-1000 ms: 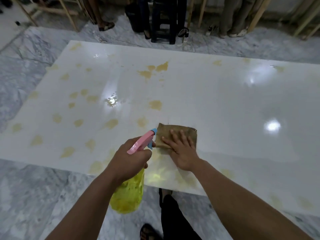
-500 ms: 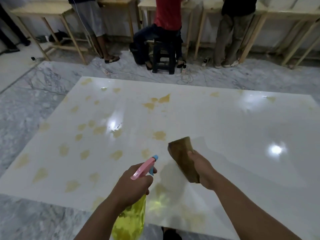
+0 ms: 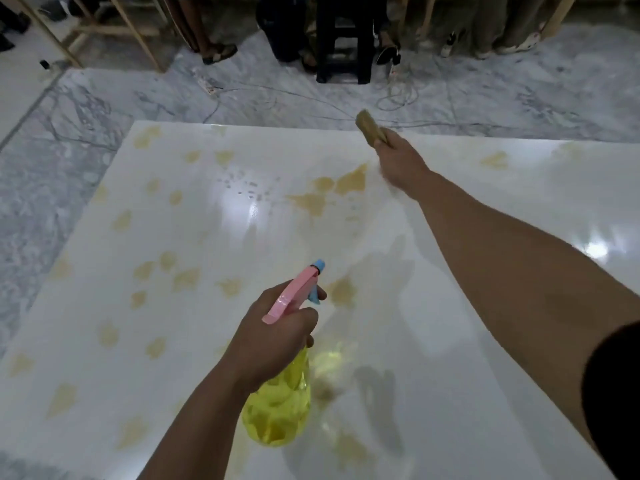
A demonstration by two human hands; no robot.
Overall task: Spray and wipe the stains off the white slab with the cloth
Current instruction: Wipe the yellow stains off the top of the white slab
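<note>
The fingers point(image 3: 304, 315) of the left hand point(image 3: 273, 337) wrap tight around the neck of the spray bottle point(image 3: 277, 407), one finger curled at the blue trigger under the pink spray head point(image 3: 291, 294). The yellow, see-through body of the bottle hangs below the fist, and the blue nozzle tip points away over the slab. The right hand point(image 3: 401, 159) is stretched far forward with its fingers closed on the brown cloth point(image 3: 370, 131), which is folded into a thick pad and sticks out past the hand; hand and cloth are blurred. The cloth is in the air above the far edge of the white slab point(image 3: 502, 209), clear of the surface.

The slab lies flat on a grey marble floor point(image 3: 41, 188) and fills most of the view. Yellow-brown stains point(image 3: 325, 194) dot its left half and centre, the largest cluster just below the right hand; a smaller one point(image 3: 493, 160) sits near the far right edge. Fine droplets point(image 3: 247, 185) glisten on the slab left of the big cluster. Beyond the slab, a dark stool point(image 3: 343, 46), wooden bench legs point(image 3: 135, 32) and the feet of several people stand on the floor, with cables point(image 3: 311, 95) trailing across it.
</note>
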